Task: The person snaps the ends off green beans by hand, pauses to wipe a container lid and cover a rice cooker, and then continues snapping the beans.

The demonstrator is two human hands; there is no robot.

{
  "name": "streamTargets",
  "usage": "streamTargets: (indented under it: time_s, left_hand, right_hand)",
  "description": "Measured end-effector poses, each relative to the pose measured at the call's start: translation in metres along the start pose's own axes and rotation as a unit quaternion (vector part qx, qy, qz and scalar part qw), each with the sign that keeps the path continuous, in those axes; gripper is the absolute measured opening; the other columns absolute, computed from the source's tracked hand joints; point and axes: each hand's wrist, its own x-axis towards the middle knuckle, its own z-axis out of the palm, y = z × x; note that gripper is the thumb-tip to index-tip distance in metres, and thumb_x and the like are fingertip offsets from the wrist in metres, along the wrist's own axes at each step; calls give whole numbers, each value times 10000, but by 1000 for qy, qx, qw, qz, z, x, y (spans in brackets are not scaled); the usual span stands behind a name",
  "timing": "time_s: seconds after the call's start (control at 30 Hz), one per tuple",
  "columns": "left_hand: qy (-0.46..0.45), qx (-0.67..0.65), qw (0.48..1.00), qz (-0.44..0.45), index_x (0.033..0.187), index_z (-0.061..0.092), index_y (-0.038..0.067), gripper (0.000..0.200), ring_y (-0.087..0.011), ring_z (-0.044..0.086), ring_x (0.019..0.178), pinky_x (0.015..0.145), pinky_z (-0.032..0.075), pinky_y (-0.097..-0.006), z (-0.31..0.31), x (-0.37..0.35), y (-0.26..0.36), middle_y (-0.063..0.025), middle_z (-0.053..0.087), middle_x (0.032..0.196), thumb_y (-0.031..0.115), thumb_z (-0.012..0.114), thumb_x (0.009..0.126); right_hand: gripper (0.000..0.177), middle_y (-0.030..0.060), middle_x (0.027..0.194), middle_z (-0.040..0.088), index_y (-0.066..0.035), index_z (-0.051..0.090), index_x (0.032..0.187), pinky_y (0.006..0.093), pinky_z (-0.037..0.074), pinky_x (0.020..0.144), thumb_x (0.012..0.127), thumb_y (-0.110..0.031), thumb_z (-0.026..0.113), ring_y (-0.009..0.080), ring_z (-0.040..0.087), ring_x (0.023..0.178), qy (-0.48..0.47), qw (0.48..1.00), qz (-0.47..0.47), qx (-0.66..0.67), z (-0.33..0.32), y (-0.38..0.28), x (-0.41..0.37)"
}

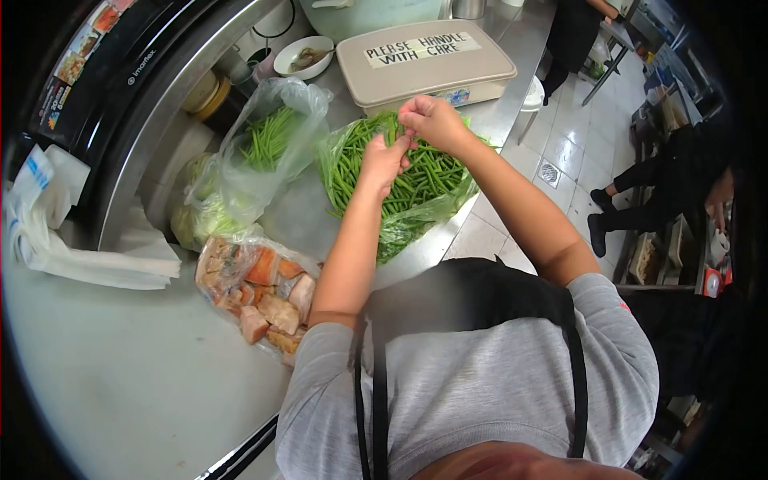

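A large heap of green beans (pixel 428 182) lies on an opened clear plastic bag (pixel 400 236) at the counter's edge. Over the heap my left hand (pixel 384 164) and my right hand (pixel 433 122) meet at the fingertips. Both hands are closed in a pinch; whatever is between the fingers is too small to name. To the left, a clear bag holds more cut green beans (pixel 272 138). A bag of meat chunks (pixel 276 308) rests beside my left forearm.
Behind the heap sits a lidded beige box (pixel 428 60) with a handling label. A white bowl (pixel 304 58), bagged cabbage (pixel 196 208) and white plastic bags (pixel 88 232) are on the left. Two other people (pixel 668 180) (pixel 570 36) stand on the tiled floor at right.
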Motion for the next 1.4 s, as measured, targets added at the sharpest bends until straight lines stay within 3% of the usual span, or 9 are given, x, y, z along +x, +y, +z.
streamTargets:
  time_s: [0.2,0.3,0.4,0.7,0.9,1.0,1.2,1.33,1.4]
  left_hand:
    - [25,63,992,109,832,512,55,90,-53,425,500,415,330,-192,0,14,-2,-10,529,681,137,497,800]
    - [51,-6,996,78,850,499,43,113,-60,428,499,420,334,-195,-11,15,9,-22,527,694,146,497,805]
    - [16,-77,994,80,891,477,27,155,-74,432,499,425,338,-199,-19,16,14,-44,522,720,158,498,811]
    - [25,-175,979,100,891,475,19,154,-83,442,524,439,350,-206,-19,17,22,-58,530,737,153,479,817]
    - [44,-153,980,120,872,481,43,134,-102,456,643,514,375,-230,-13,19,15,-61,549,763,167,467,821]
    - [51,-168,979,101,851,480,53,118,-113,453,666,545,381,-239,5,15,5,-53,543,754,165,453,826]
    - [108,-239,956,132,843,441,47,101,-135,463,665,615,420,-275,22,17,-21,-38,476,711,148,433,840]
    - [122,-160,955,217,829,431,29,105,-140,480,662,678,422,-288,29,11,-19,-35,446,692,132,411,845]
    - [135,-110,956,237,830,431,21,110,-137,480,648,676,420,-284,28,9,-19,-37,446,682,125,401,844]
  right_hand:
    - [130,23,726,541,-15,522,789,222,410,575,770,-143,521,90,496,644,-129,934,123,308,-17,11,-7]
    - [162,48,746,565,5,520,797,275,423,597,775,-155,503,156,532,678,-24,986,122,115,-14,18,-12]
    - [186,100,774,583,-6,528,785,354,425,615,773,-188,492,250,558,707,75,947,-209,-231,-7,56,-5]
    - [183,156,740,563,-51,555,772,397,418,643,765,-217,478,315,539,722,17,903,-92,-420,-22,29,-5]
    - [156,147,665,542,-36,496,749,356,410,556,783,-181,451,285,523,615,103,956,-94,-258,-25,42,3]
    - [145,67,542,447,-52,460,709,287,376,485,790,-164,416,192,440,501,96,975,101,173,-22,48,14]
    - [156,53,541,446,-59,463,694,290,375,461,793,-159,395,179,435,476,107,950,128,265,-10,63,18]
    - [149,165,738,569,-41,505,741,428,421,586,763,-179,454,290,565,679,152,898,-58,-408,-2,62,13]
    - [129,148,726,570,-47,509,737,418,428,588,747,-164,456,283,566,664,123,871,-68,-470,0,59,11]
